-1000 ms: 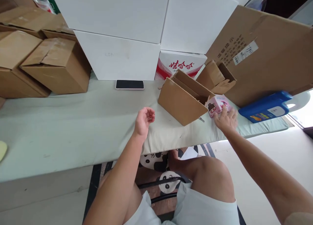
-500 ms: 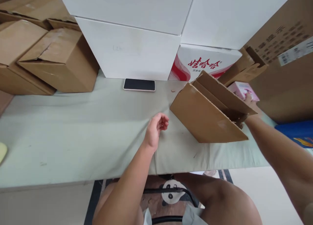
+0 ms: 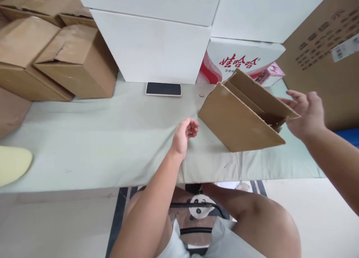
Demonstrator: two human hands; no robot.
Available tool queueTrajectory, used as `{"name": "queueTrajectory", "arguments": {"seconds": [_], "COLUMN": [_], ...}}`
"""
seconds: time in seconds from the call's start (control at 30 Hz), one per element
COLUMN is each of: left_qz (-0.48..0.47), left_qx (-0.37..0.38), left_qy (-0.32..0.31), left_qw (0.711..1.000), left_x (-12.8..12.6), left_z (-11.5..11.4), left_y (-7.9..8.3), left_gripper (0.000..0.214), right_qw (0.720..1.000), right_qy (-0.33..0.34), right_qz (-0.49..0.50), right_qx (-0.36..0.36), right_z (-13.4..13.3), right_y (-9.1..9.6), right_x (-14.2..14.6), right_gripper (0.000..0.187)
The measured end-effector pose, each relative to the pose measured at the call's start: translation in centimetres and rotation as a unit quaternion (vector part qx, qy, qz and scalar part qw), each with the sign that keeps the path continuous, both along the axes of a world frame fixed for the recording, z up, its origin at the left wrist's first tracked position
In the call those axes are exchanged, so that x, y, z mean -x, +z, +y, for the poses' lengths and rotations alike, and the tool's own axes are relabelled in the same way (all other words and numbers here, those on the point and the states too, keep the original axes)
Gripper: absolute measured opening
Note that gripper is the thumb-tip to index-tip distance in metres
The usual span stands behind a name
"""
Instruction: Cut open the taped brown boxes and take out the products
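Note:
My right hand [image 3: 305, 110] is empty, fingers spread, at the right end of an open brown cardboard box [image 3: 244, 119]. That box stands tilted on the cloth, its ragged opening facing up and right. Behind it, a small pink box [image 3: 271, 75] rests by a white carton with red lettering [image 3: 241, 57], partly hidden by the cardboard. My left hand [image 3: 186, 134] is held above the cloth just left of the brown box, fingers loosely curled, apart from it and holding nothing. A phone [image 3: 163, 89] with a dark screen lies beyond my left hand.
White boxes [image 3: 151, 44] are stacked along the back of the cloth-covered table [image 3: 98, 138]. Several brown cartons [image 3: 78, 63] stand at the left. A large printed carton [image 3: 328, 59] closes off the right side. A pale yellow object [image 3: 14, 164] lies at the left edge.
My right hand has let go of the pink box, which now sits further back, and has drawn nearer. The small brown carton behind it is no longer visible. My left hand stays put.

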State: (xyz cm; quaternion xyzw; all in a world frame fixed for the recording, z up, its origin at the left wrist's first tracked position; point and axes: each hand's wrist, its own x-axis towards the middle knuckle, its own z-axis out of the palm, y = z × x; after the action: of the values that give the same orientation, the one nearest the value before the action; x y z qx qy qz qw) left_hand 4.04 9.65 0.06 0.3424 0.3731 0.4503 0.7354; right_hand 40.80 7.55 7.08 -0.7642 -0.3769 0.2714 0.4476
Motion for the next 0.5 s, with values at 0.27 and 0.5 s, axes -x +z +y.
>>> {"name": "queueTrajectory", "arguments": {"seconds": [0.27, 0.5], "left_qz": [-0.026, -0.046], "left_qx": [0.005, 0.01], "left_qy": [0.013, 0.031], "left_qw": [1.0, 0.998], "left_x": [1.8, 3.5], "left_z": [-1.2, -0.3], "left_y": [-0.3, 0.1], "left_gripper": [0.038, 0.043], "right_qw": [0.996, 0.978], "right_qy": [0.021, -0.021], "right_qz": [-0.077, -0.198], "right_qx": [0.031, 0.055], "right_z": [-7.2, -6.3], "right_y": [3.3, 3.2], "right_x": [8.1, 9.4], "right_gripper": [0.036, 0.052]}}
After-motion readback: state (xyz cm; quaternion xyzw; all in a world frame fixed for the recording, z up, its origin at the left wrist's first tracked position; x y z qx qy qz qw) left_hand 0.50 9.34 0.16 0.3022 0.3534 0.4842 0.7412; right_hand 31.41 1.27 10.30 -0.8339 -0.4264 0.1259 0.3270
